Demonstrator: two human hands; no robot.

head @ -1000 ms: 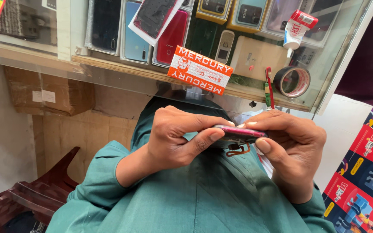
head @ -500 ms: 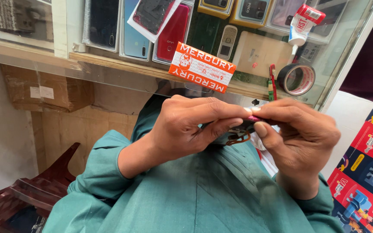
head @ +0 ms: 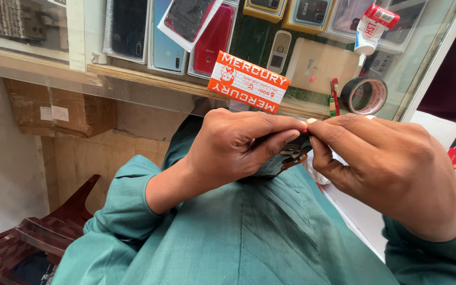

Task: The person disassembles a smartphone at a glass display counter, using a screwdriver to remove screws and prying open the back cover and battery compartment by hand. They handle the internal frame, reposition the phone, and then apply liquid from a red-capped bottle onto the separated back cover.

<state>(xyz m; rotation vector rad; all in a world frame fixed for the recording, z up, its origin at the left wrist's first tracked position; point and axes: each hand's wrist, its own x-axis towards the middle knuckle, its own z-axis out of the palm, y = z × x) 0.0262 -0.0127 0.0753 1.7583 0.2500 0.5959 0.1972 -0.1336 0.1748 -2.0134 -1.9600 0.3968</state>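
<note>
So you've got both hands clamped on that small dark phone part (head: 283,158) at frame centre, over your green shirt: left hand (head: 238,145) wraps it from the left, right hand (head: 386,163) pinches its top edge, fingertips meeting. Looks like you're prying or peeling something at that edge; next bit probably needs a steady pinch and slow pull. Compared with a second ago, your hands have closed in and now hide most of it. The glass surface (head: 428,63) with the tape roll (head: 363,95) sits upper right.
</note>
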